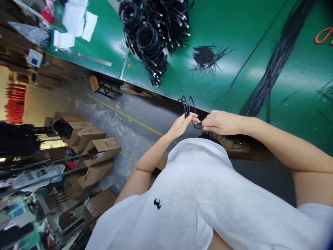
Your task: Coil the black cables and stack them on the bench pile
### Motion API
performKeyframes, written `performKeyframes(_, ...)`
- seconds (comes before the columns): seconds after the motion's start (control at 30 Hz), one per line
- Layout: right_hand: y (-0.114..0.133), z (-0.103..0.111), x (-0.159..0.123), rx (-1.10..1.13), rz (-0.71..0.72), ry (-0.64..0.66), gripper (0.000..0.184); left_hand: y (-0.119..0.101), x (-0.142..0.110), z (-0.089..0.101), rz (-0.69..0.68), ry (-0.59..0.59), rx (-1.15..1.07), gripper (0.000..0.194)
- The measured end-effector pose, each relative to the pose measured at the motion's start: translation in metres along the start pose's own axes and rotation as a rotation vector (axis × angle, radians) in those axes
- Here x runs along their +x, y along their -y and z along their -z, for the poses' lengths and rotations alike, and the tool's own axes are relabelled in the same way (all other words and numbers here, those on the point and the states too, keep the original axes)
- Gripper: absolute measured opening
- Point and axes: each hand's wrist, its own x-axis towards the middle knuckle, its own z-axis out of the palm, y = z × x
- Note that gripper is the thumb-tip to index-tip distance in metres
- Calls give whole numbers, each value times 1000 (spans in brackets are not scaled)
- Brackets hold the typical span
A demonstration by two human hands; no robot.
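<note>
A loosely coiled black cable [184,104] hangs over the fingers of my left hand [182,124], which is closed around it just off the table's edge. Close beside it, my right hand [217,122] has its fingers pinched together where a loop of the same cable reaches them. What exactly lies between those right fingertips is partly hidden. A single thin black strand [244,66] runs from near my right hand across the green table [247,21]. Both hands are in front of my waist.
Bundled black cables with metal plugs [152,38] lie on the table, near a pile of short black ties [205,55]. Long black strands [275,62] spread at right. An orange loop [322,35] lies far right. Cardboard boxes [101,152] and a wooden stool [95,84] stand on the floor.
</note>
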Motion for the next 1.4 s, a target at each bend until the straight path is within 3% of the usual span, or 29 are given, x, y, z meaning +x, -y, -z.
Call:
performKeyframes(0.07, -9, 2, -3, 43, -51, -33, 37, -7, 11, -5, 15, 118, 32, 41)
performKeyframes(0.17, -36, 9, -12, 46, -139, -127, 41, -16, 17, -9, 166, 290, -104, 40)
performKeyframes(0.3, -70, 16, -28, 44, -239, -213, 45, -27, 19, -6, 308, 228, -309, 33)
performKeyframes(0.43, -75, 13, -26, 71, -226, -223, 46, -33, 26, -5, 414, 239, -422, 27)
performKeyframes(0.53, -86, 7, -23, 106, -204, -228, 45, -35, 28, -6, 514, 235, -572, 35)
performKeyframes(0.6, -111, 4, -33, 85, -243, -235, 43, -37, 26, -7, 560, 176, -675, 42)
performKeyframes(0.67, -149, 4, -57, -20, -388, -251, 39, -40, 25, -9, 554, 117, -768, 44)
performKeyframes(0.73, -187, 11, -88, -167, -644, -258, 33, -43, 25, -14, 528, 107, -827, 43)
performKeyframes(0.8, -210, 25, -116, -290, -870, -237, 28, -47, 27, -21, 516, 137, -842, 42)
performKeyframes(0.87, -207, 42, -132, -401, -992, -270, 32, -52, 28, -26, 483, 148, -837, 42)
performKeyframes(0.93, -179, 55, -134, -490, -1009, -367, 39, -60, 26, -25, 405, 85, -837, 42)
performKeyframes(1.0, -143, 63, -126, -533, -929, -409, 43, -71, 20, -14, 310, -43, -842, 43)
performKeyframes(1.1, -109, 68, -116, -533, -843, -331, 43, -88, 3, 13, 227, -197, -840, 42)
performKeyframes(1.23, -119, 76, -122, -516, -1016, -339, 41, -100, -22, 37, 293, -203, -820, 39)
performKeyframes(1.4, -132, 81, -120, -535, -1071, -322, 48, -85, -37, 33, 234, -230, -900, 43)
